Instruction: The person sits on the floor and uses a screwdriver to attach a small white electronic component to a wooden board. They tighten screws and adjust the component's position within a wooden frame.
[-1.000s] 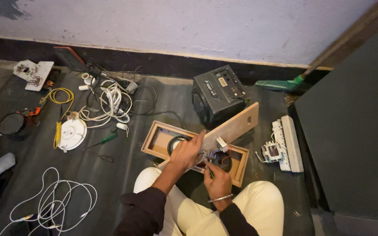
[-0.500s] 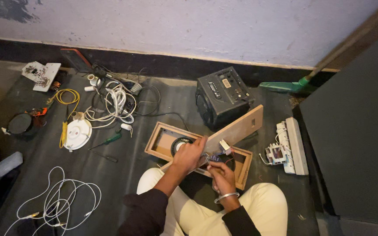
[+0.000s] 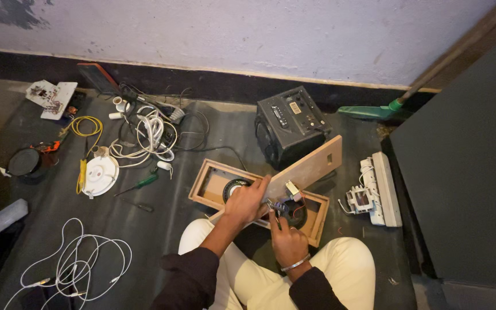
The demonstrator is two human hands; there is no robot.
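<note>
The open speaker box and the loose panel tilted across it look like bare, matt light-brown wood or fibreboard. The black speaker cabinet has a dull plastic-looking face. The floor is a dark, matt sheet, slightly scuffed. The white cables and the round white fitting look like smooth, faintly glossy plastic. A thin metal bangle shines on the right wrist. The wall is rough, patchy paint.

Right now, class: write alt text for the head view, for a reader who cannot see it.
Seated on a dark floor, a person's left hand steadies a wooden panel over an open wooden speaker box while the right hand works on small wired parts. Cables and a black speaker lie nearby.
</note>
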